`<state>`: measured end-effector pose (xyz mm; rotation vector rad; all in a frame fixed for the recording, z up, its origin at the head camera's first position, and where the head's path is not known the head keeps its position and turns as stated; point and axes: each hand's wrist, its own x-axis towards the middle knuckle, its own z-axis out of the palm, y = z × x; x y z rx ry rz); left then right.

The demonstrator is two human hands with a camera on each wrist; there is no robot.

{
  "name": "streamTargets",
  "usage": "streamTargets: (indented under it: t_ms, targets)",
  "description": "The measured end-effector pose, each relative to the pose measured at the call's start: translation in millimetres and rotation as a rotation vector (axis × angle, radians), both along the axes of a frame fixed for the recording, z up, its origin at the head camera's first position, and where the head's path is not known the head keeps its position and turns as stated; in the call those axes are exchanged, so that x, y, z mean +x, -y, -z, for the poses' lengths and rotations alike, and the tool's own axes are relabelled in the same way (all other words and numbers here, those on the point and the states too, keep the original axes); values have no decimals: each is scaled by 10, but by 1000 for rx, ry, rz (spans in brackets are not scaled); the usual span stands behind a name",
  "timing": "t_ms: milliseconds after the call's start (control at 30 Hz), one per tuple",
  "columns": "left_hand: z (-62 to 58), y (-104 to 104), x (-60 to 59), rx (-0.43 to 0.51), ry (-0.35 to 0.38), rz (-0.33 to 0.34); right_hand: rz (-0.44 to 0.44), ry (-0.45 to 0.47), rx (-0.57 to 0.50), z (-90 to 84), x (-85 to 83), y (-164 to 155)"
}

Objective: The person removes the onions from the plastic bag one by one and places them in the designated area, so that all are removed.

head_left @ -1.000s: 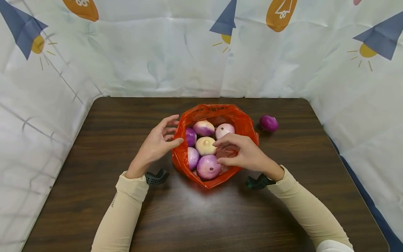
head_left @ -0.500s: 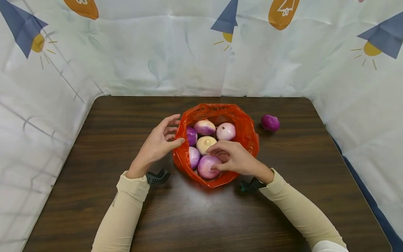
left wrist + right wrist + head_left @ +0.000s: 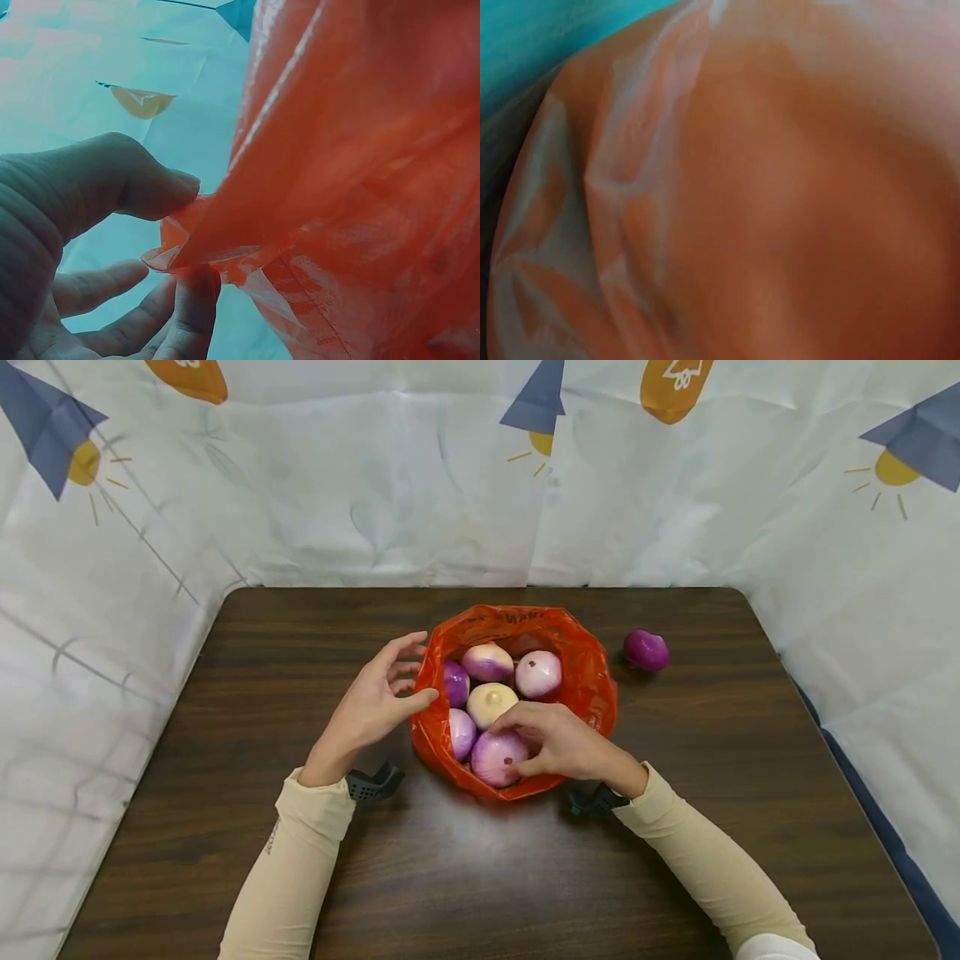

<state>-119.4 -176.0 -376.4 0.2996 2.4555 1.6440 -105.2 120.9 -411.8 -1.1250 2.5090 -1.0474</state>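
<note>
An orange-red plastic bag (image 3: 592, 689) stands with its mouth wide, several peeled purple and white onions inside. My left hand (image 3: 375, 697) is at the bag's left side; the left wrist view shows its thumb (image 3: 150, 184) and fingers pinching a fold of the plastic (image 3: 217, 225). Inside the bag, my right hand (image 3: 558, 739) grips the front purple onion (image 3: 495, 758), thumb and fingers curled against its right side. A pale yellow onion (image 3: 491, 702) lies just behind that one. Blurred plastic (image 3: 615, 187) fills the right wrist view, hiding the right fingers there.
A single dark purple onion (image 3: 646, 650) lies on the brown wooden table (image 3: 315, 627), right of the bag. White printed curtains (image 3: 450, 485) hang behind the table and along both sides.
My right hand has moved left and down from the bag's right part onto the front onion, which has turned slightly. The left hand stays at the bag's edge.
</note>
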Motion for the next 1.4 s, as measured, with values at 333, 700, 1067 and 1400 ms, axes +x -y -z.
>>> streamTargets:
  t_ms: [333, 700, 1067, 1400]
  targets:
    - [-1, 10, -9, -19, 10, -5, -41, 41, 12, 94, -60, -56]
    - [31, 5, -28, -15, 16, -14, -41, 114, -50, 178, -110, -135]
    - [-7, 25, -10, -51, 22, -23, -66, 136, -39, 215, -122, -183]
    - [-19, 29, -11, -63, 34, -23, -88, 156, 4, 212, -145, -238]
